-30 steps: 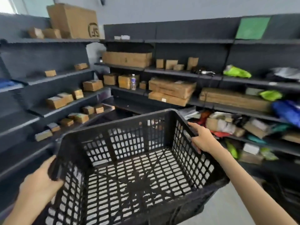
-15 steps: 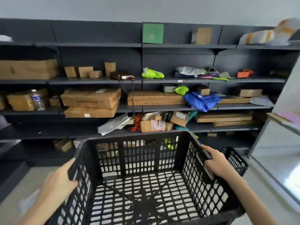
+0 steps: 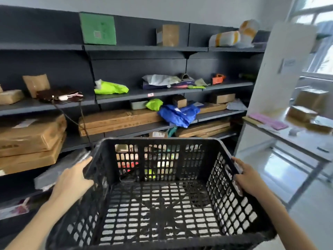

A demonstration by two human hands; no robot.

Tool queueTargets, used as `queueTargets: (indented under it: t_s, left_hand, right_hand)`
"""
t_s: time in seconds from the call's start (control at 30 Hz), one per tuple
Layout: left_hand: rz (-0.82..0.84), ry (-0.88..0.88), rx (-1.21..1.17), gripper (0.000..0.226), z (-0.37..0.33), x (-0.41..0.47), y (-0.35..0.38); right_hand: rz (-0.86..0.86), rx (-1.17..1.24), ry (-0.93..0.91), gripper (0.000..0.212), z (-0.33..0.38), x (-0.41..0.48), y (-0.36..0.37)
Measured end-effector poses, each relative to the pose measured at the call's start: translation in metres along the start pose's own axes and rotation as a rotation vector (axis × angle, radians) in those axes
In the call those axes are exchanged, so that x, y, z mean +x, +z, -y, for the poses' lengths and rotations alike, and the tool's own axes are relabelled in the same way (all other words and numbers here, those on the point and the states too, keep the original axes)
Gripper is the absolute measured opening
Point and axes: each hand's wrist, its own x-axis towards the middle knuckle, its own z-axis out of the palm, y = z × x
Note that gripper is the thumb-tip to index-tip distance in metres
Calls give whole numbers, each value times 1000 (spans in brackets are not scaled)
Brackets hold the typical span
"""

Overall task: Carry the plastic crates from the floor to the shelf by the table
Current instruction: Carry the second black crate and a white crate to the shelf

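The left hand [image 3: 72, 179] grasps the left rim of the black plastic crate [image 3: 162, 204]. The right hand [image 3: 247, 177] grasps the opposite wall, its fingers [image 3: 237, 164] curled in at the handle slot, so the crate hangs in the air between the two sets of fingers. Beyond the fingertips, past the crate's far wall, stands the dark shelf [image 3: 144, 93] with cardboard boxes [image 3: 117, 120] and a blue bag [image 3: 178, 114]; the table [image 3: 297, 141] lies outward of the right fingers, apart from the crate.
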Motion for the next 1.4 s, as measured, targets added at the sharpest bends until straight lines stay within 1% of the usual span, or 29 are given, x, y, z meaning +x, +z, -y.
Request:
queueTargets:
  t_s: [0.1,0.23,0.37,0.5,0.63,0.73,0.83,1.0,1.17,1.33,1.4]
  left_hand:
    - [10,87,-10,73,-34,61,28]
    - [70,187,-51,70,-79,146,73]
    - [115,253,-97,66,-131,215,119]
    - [159,302,-147,72,-189,273,159]
    - [162,316,-130,71,-251,316,205]
    - [150,297,-163,71,-289,336,248]
    - [169,237,-171,71,-322,350,288]
    - [138,175,-228,68,-371,355,346]
    - [149,80,-240,69,-407,369,396]
    - [73,11,-218,66,-445,391,451]
    - [101,-50,-198,65,-458,396,474]
  right_hand:
    - [-62,-28,54,65,1,39,-8]
    - [-142,-30,114,65,-12,99,-14]
    - [-236,-75,155,66,-26,150,-26]
    - [-250,-77,217,73,-44,203,-41]
    - [-264,-67,267,78,-77,263,-59]
    - [-262,-43,273,78,-109,311,-68]
    - [-242,-72,275,73,-138,359,-79]
    - [-198,-96,229,68,-190,443,-94]
    - [-160,-72,225,67,-234,521,-90]
    - [-111,-46,175,64,-285,606,-74]
    - [-79,-74,164,67,-304,640,-70]
